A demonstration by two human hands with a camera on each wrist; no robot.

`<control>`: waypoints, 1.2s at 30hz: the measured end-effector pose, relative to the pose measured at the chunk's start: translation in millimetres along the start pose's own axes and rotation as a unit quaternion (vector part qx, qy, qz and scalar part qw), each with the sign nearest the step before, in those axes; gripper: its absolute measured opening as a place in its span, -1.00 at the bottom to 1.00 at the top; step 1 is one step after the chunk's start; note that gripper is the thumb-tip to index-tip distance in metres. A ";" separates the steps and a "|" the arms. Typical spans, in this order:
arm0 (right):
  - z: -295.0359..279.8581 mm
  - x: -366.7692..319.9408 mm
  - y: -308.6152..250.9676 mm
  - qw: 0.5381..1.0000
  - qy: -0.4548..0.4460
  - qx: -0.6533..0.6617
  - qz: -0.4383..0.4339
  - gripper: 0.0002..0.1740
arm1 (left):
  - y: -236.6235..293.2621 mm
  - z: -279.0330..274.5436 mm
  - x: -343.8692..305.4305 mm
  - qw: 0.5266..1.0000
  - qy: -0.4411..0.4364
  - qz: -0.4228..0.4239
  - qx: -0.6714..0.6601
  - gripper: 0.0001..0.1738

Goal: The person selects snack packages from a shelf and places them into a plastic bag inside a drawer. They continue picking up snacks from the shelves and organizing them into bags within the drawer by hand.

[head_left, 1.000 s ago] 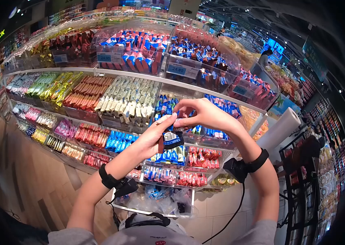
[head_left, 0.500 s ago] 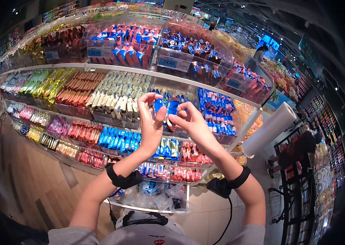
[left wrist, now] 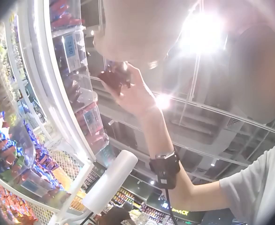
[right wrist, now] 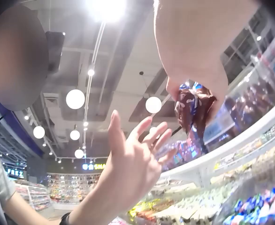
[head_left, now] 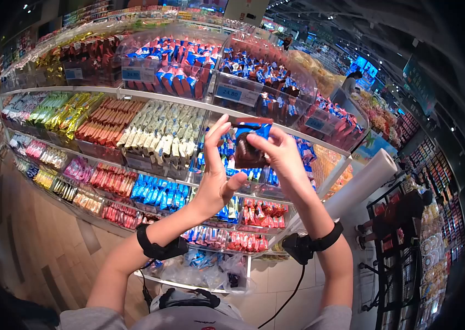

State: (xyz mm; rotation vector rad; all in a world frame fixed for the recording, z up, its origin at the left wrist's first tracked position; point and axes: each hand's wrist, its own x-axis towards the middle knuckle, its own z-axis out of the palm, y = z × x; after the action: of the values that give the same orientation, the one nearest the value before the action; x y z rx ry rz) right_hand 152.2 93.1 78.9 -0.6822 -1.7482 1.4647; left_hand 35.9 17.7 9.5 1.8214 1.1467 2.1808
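Note:
In the head view my right hand (head_left: 287,157) pinches a small brown and blue wrapped snack packet (head_left: 250,155), thumb over its front, raised before the shelves. My left hand (head_left: 214,176) is just to the left of it, fingers and thumb spread, holding nothing. The right wrist view shows the same brown packet (right wrist: 188,111) hanging crumpled from the right hand's fingers, and the open left hand (right wrist: 135,164) below and apart from it. From the left wrist, the right hand (left wrist: 136,96) appears with the dark packet at its fingertips.
A tiered shelf rack holds rows of wrapped snacks, including white packets (head_left: 158,132) and blue packets (head_left: 158,192). Clear bins (head_left: 174,69) with price tags run along the top. A white plastic-bag roll (head_left: 362,184) stands at the rack's right end; a person (head_left: 400,212) is beyond it.
The hands were together at a packet; the left hand has come away with its fingers spread. The right hand has risen, carrying the packet, whose brown side now shows.

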 end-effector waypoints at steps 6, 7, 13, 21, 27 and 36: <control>-71.1 77.9 -79.1 0.902 0.239 -0.307 -0.189 -0.65 | 4.1 -44.3 -2.3 0.993 0.007 -0.104 -0.057 -0.40; -75.1 90.9 -89.3 0.872 0.266 -0.358 -0.201 -0.61 | 10.0 -54.9 -5.1 0.986 0.021 -0.133 -0.097 -0.48; -66.0 172.0 -59.1 0.753 0.211 -0.614 -0.106 -0.48 | 12.6 -134.9 -35.0 0.983 0.070 -0.171 -0.001 -0.59; -54.7 208.7 -61.5 0.722 0.113 -0.683 0.021 -0.37 | 10.4 -188.0 -68.8 0.965 0.123 -0.229 0.022 -0.65; -47.7 217.3 -66.6 0.670 0.030 -0.740 0.052 -0.36 | 15.6 -209.3 -75.1 0.962 0.134 -0.238 0.029 -0.67; -57.9 210.0 -67.6 0.792 -0.018 -0.557 0.251 -0.64 | 7.0 -218.6 -79.2 0.960 0.138 -0.245 0.019 -0.73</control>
State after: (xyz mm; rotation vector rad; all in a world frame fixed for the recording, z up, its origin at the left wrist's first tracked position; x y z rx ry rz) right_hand 81.0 278.1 191.7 -1.8272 -2.5222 0.5382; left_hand -129.4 -133.1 -54.3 1.0958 1.5035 2.1492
